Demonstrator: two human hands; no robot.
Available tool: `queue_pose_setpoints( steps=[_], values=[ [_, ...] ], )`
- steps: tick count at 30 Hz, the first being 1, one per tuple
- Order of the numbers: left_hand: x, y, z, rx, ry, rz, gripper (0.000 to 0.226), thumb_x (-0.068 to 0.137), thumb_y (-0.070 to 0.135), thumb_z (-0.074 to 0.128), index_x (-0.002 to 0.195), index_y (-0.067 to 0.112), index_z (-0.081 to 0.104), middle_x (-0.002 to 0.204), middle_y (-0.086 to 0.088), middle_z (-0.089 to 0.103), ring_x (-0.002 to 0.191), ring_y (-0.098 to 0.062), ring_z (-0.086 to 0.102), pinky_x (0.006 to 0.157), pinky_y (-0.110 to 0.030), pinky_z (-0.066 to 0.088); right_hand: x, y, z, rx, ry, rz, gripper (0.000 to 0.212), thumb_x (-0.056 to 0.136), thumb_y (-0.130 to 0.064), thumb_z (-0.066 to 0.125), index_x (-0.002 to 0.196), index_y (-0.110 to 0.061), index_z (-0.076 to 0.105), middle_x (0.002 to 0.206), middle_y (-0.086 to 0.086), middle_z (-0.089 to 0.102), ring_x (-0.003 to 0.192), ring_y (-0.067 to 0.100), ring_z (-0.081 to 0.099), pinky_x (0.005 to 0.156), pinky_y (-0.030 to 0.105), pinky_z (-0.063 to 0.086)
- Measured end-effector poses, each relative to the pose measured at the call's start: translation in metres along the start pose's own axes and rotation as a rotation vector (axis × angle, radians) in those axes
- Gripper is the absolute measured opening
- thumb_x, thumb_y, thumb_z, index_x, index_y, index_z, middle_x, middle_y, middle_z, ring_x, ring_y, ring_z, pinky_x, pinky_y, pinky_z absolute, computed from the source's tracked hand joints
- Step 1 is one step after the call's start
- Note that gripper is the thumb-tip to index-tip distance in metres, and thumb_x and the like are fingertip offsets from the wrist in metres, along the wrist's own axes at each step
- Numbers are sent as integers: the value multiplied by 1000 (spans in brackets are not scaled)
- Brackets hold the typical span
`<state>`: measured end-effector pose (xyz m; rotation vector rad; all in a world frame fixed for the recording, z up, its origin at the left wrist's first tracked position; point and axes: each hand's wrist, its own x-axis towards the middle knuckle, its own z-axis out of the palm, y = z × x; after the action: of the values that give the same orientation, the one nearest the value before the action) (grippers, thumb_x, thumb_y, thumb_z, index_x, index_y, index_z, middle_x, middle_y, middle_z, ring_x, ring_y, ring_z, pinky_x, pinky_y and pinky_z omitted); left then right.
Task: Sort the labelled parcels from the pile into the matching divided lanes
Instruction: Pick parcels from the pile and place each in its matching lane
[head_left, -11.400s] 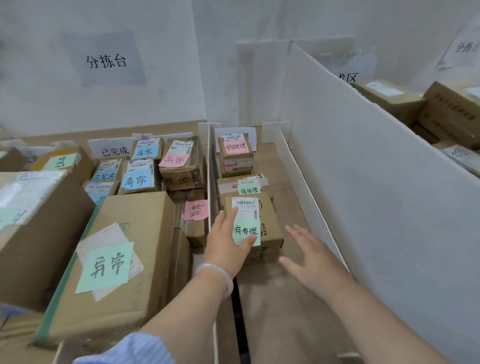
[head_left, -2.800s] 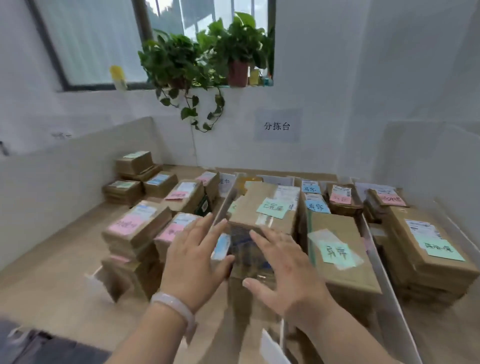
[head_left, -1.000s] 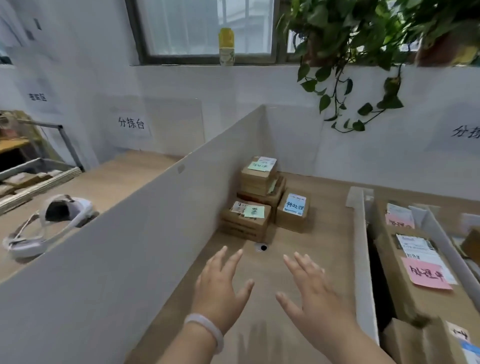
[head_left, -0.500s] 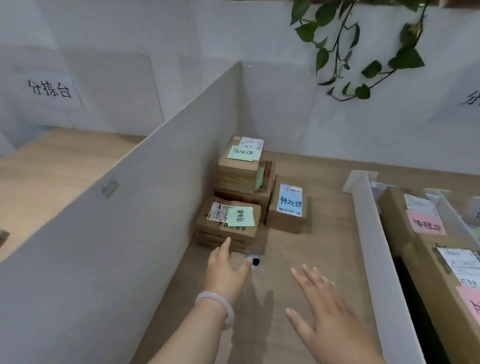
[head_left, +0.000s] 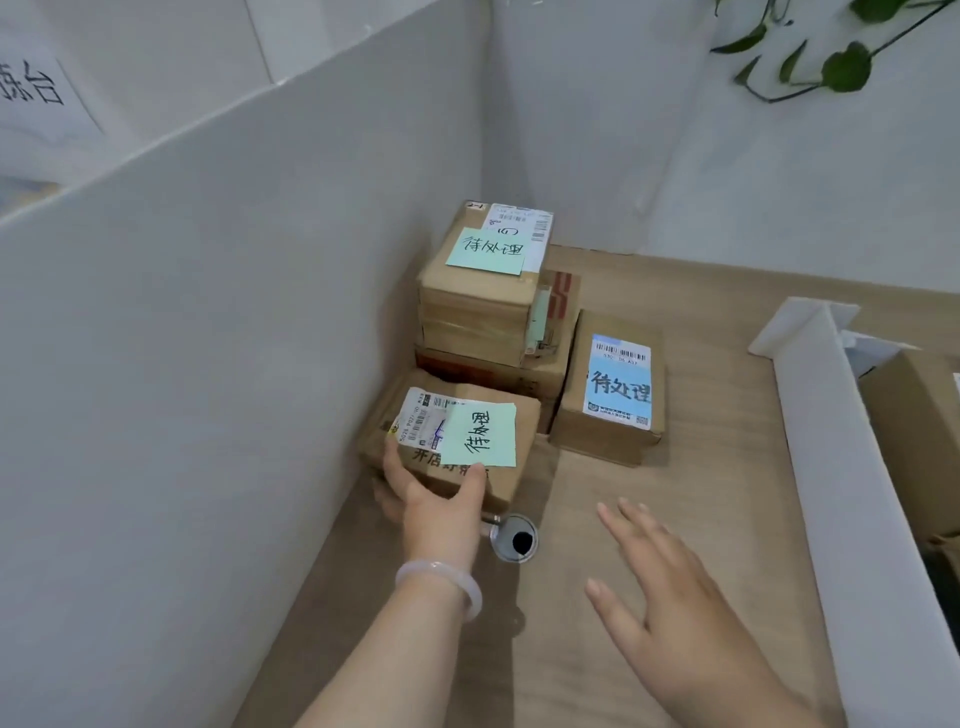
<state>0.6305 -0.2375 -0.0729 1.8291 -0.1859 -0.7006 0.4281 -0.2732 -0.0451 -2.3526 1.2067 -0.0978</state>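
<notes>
A small pile of cardboard parcels sits in the corner of a wooden table beside a white divider. My left hand (head_left: 434, 499) grips the near edge of the front parcel (head_left: 524, 415), which carries a green note, thumb on top and fingers at its left side. Behind it stands a stack whose top parcel (head_left: 478, 291) also has a green note. To the right lies a parcel with a blue label (head_left: 615, 384). My right hand (head_left: 670, 587) hovers flat and spread over the table, holding nothing.
A tall white divider wall (head_left: 234, 338) runs along the left. A low white lane divider (head_left: 852, 467) runs along the right, with a brown box (head_left: 919, 415) beyond it. A round cable hole (head_left: 517, 540) sits in the tabletop between my hands. Plant leaves (head_left: 841, 62) hang at top right.
My left hand has reached forward and taken hold of the front green-noted parcel. The view has moved closer to the pile. My right hand stays spread above the table.
</notes>
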Motion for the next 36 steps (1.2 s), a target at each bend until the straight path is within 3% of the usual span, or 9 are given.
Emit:
queue_pose_setpoints(
  steps=[7,13,16,21,23,25,28,31,36],
  values=[
    [15,-21,-28,-1,-84,100,100,76,19,81,148,48,18,156,11,25,143,-12,26,115,-35,27,23,-9,12,235,105,32,59,92,-43,54,145,-49,27,156,-20,23,143,-1,18,117,24,19],
    [15,-23,-43,45,-160,165,98,78,19,80,150,44,18,155,16,28,143,-4,25,118,-32,23,83,-38,12,323,39,18,63,95,-44,51,149,-48,18,158,-23,12,145,0,11,118,33,20],
    [13,-24,-45,39,-186,148,96,81,19,76,146,56,16,154,19,31,142,-5,29,118,-38,27,105,-46,16,375,-38,80,59,96,-43,50,149,-43,24,155,-15,26,141,9,28,113,34,31],
    [-7,-29,-52,-20,-211,130,83,87,15,66,138,64,24,145,21,43,127,0,44,100,-29,41,79,-47,33,398,31,152,43,80,-58,48,122,-53,45,126,-19,45,110,12,53,95,40,48],
    [-23,-32,-59,-80,-246,119,78,85,16,70,136,63,33,141,22,47,118,3,53,76,-30,55,58,-43,36,472,63,176,43,75,-64,49,117,-56,48,117,-24,46,108,8,53,96,39,48],
    [-43,-31,-66,-133,-276,133,72,80,17,74,130,58,43,136,20,53,107,7,59,61,-22,55,33,-44,31,586,121,203,34,84,-51,60,118,-51,55,116,-23,47,104,0,52,96,32,46],
    [-78,-22,-74,-109,-337,231,68,83,8,73,129,51,46,138,20,49,112,16,52,78,-12,52,-11,-50,16,689,209,214,37,90,-28,64,124,-41,57,119,-13,50,99,-8,50,86,12,41],
    [-111,-6,-83,15,-394,356,74,70,40,69,134,60,38,153,19,33,142,-5,32,112,-41,38,-58,-60,-4,813,262,186,37,93,-28,62,123,-47,54,121,-24,57,111,-9,52,90,15,44],
    [-169,26,-98,112,-515,558,86,67,56,62,140,65,18,159,16,18,148,-1,9,121,-43,20,-140,-79,-45,871,336,152,46,96,-20,57,121,-55,41,106,-55,48,105,-25,46,76,-2,38]
  ],
)
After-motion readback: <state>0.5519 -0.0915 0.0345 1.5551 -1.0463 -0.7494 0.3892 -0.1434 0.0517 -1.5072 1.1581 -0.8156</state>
